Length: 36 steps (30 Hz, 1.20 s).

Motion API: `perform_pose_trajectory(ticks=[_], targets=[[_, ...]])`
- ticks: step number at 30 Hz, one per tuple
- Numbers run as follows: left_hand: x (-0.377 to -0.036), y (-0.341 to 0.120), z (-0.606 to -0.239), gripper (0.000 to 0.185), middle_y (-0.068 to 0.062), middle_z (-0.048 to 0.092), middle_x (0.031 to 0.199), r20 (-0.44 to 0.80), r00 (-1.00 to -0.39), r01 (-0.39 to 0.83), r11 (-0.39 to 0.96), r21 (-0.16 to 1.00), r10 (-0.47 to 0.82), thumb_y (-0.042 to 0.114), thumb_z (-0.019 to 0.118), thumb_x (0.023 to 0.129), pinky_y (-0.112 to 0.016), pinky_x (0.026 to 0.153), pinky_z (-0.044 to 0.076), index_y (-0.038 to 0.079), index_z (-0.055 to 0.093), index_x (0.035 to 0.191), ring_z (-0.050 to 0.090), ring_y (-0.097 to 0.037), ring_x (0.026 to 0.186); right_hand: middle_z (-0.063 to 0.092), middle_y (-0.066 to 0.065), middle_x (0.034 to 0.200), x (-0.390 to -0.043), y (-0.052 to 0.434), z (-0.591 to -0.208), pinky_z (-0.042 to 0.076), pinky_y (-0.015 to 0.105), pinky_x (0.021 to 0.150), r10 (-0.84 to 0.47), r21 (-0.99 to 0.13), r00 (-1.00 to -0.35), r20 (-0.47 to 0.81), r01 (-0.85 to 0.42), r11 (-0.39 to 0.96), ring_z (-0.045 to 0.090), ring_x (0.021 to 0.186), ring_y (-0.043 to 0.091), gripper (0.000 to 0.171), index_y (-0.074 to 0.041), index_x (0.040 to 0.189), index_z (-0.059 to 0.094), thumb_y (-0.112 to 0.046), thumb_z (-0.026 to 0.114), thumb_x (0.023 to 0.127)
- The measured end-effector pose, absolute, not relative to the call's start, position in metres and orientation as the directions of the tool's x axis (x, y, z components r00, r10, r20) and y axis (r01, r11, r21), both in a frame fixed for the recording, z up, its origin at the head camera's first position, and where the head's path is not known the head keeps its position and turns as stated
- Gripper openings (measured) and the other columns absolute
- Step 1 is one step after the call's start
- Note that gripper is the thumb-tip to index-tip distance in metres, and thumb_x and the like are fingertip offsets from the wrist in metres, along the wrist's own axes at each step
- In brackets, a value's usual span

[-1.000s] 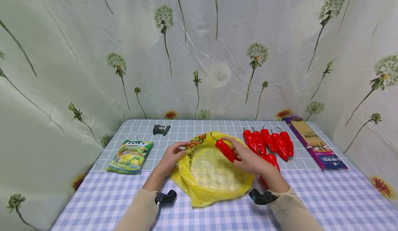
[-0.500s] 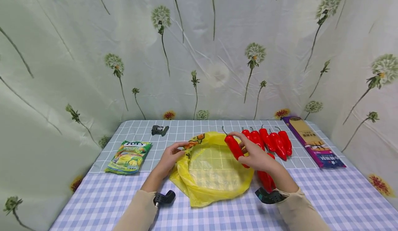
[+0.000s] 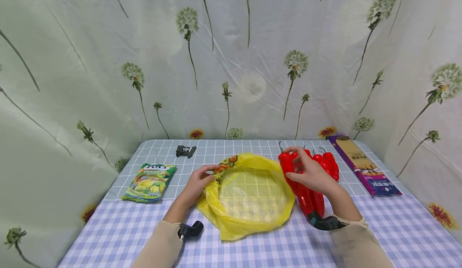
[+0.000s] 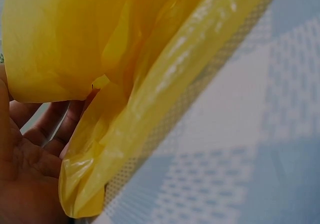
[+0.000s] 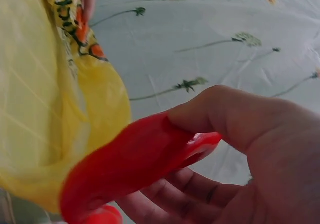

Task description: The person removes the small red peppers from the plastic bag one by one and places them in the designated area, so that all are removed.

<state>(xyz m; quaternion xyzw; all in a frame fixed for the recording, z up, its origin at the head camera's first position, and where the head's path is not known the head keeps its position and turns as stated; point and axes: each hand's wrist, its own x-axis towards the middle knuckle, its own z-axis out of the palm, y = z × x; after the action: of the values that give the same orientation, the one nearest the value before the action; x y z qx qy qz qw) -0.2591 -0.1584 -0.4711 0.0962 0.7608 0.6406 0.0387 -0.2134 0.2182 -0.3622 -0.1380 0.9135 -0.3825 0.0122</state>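
A yellow plastic bag (image 3: 249,226) lies spread on the table with its mouth open upward. At its left rim my left hand (image 3: 195,185) grips the plastic; in the left wrist view the bag's folds (image 4: 165,84) hide part of the fingers. My right hand (image 3: 313,174) holds a red pepper (image 3: 286,163) beside the bag's right rim, stem pointing up and away. The right wrist view shows that pepper (image 5: 130,159) between thumb and fingers. Under and behind this hand several more red peppers (image 3: 311,202) lie to the right of the bag.
A green snack packet (image 3: 149,181) lies left of the bag, and a small dark device (image 3: 185,151) sits behind it. On the far right rests a purple-and-tan packet (image 3: 364,163). A flower-printed curtain (image 3: 231,59) hangs behind the table.
My right hand has moved right with the pepper, from over the bag's mouth to its right rim near the other peppers. The left hand stays at the left rim.
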Motion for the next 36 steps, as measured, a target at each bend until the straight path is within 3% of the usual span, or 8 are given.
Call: perform_pose_trajectory(ticks=[8,17,23,29,36], targets=[[-0.259,-0.158,-0.47,0.041,-0.018,0.06,0.131,0.048,-0.979,0.071,0.11,0.991,0.198,0.004,0.055,0.094,-0.022,0.071,0.055,0.009,0.062,0.134,0.061,-0.013,0.087,0.053,0.025,0.131,-0.214,0.24,-0.358,0.061,0.044,0.077,-0.263,-0.719,-0.963,0.067,-0.229,0.656,0.06,0.105,0.033,0.075,-0.02,0.147,0.028,-0.017,0.073,0.088],[-0.259,-0.158,-0.471,0.039,-0.013,0.06,0.134,0.048,-0.983,0.077,0.162,0.984,0.176,0.007,0.057,0.095,-0.022,0.073,0.054,0.013,0.064,0.133,0.06,-0.015,0.09,0.045,0.028,0.143,-0.214,0.266,-0.354,0.061,0.049,0.078,-0.292,-0.738,-0.956,0.017,-0.209,0.641,0.057,0.119,0.048,0.066,-0.022,0.148,0.035,-0.018,0.07,0.092],[-0.261,-0.157,-0.471,0.039,-0.011,0.059,0.136,0.036,-0.984,0.066,0.171,0.983,0.173,0.008,0.057,0.095,-0.022,0.075,0.054,0.014,0.064,0.132,0.06,-0.015,0.092,0.043,0.03,0.141,-0.212,0.283,-0.353,0.061,0.044,0.074,-0.296,-0.746,-0.953,-0.061,-0.154,0.648,0.057,0.117,0.047,0.072,-0.019,0.148,0.032,-0.017,0.072,0.089],[-0.261,-0.16,-0.469,0.039,-0.012,0.059,0.137,0.05,-0.981,0.082,0.171,0.982,0.187,0.008,0.056,0.095,-0.022,0.074,0.054,0.013,0.063,0.133,0.059,-0.015,0.093,0.049,0.028,0.134,-0.213,0.298,-0.356,0.061,0.042,0.076,-0.307,-0.754,-0.945,-0.111,-0.121,0.646,0.06,0.112,0.037,0.072,-0.015,0.148,0.031,-0.016,0.073,0.088],[-0.258,-0.159,-0.468,0.041,-0.012,0.056,0.141,0.033,-0.978,0.073,0.19,0.979,0.205,0.009,0.057,0.095,-0.02,0.075,0.053,0.014,0.061,0.136,0.057,-0.016,0.094,0.051,0.029,0.132,-0.213,0.311,-0.364,0.061,0.039,0.073,-0.247,-0.719,-0.953,-0.177,-0.046,0.694,0.059,0.112,0.035,0.075,-0.011,0.148,0.033,-0.018,0.076,0.086]])
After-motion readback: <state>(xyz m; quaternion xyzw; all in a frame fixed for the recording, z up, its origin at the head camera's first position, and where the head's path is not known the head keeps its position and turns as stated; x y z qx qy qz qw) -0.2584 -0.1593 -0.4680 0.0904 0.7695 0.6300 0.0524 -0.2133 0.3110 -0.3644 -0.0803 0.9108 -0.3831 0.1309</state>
